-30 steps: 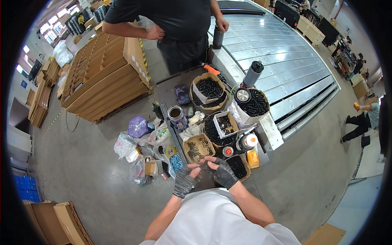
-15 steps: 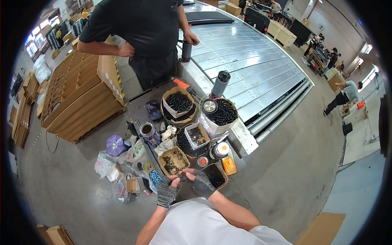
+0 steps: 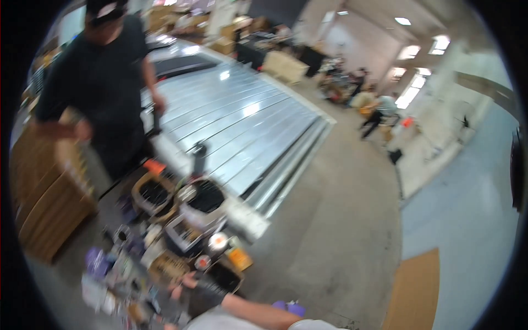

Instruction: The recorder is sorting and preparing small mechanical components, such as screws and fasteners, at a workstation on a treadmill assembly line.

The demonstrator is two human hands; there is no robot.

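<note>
Motion smears this view. My right hand (image 3: pixel 204 291), in a dark glove with bare fingertips, is at the near edge of the cluttered table. Just left of it are the fingertips of my left hand (image 3: pixel 176 291); the rest of that hand is blurred into the clutter. Whether either hand holds anything is not visible. Nearest to them is a brown cardboard box (image 3: pixel 169 268) of small dark rings. A box with a dark inside (image 3: pixel 226 275) sits just right of my right hand. Beyond is a small white box (image 3: pixel 184 235).
Containers of black parts (image 3: pixel 203 197) stand farther back, beside an orange tool (image 3: pixel 154 166). An orange package (image 3: pixel 240 258) lies at the right. A slatted metal surface (image 3: pixel 236 110) stretches beyond. A co-worker (image 3: pixel 104 82) stands far left; bags and a purple bundle (image 3: pixel 98 262) lie left.
The whole view has swung right and up, so the table and co-worker appear farther left. My hands sit lower in view; their fingertips, together before, now look slightly apart.
</note>
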